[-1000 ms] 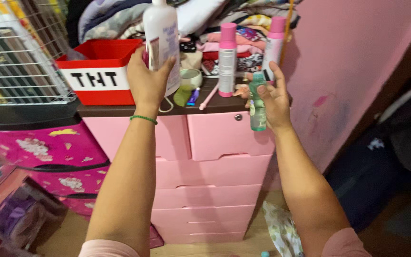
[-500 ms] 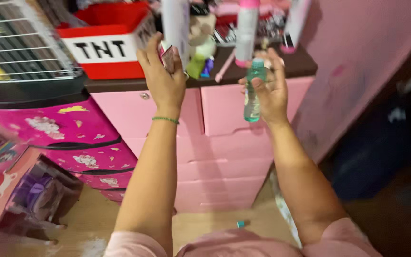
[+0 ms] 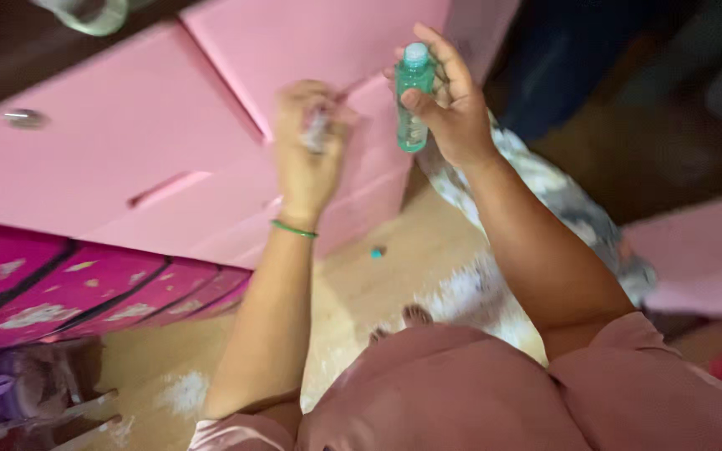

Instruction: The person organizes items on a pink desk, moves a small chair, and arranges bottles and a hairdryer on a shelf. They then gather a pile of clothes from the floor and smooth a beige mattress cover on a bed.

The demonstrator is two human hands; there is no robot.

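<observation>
The right hand point(image 3: 449, 108) is closed around a small green transparent bottle point(image 3: 412, 100) with a pale cap, and holds it upright in front of the pink drawer chest point(image 3: 127, 159). The left hand point(image 3: 309, 150) is raised just beside it, blurred, with the fingers curled together around something small and pale; what it is I cannot tell. On the left wrist sits a thin green bracelet point(image 3: 294, 229). The two hands are near each other but do not touch. Below them, on the wooden floor point(image 3: 361, 292), lies a small teal cap point(image 3: 376, 251). A patterned cloth point(image 3: 545, 192) lies on the floor under the right forearm. To the left stands a magenta drawer unit point(image 3: 60, 284).
</observation>
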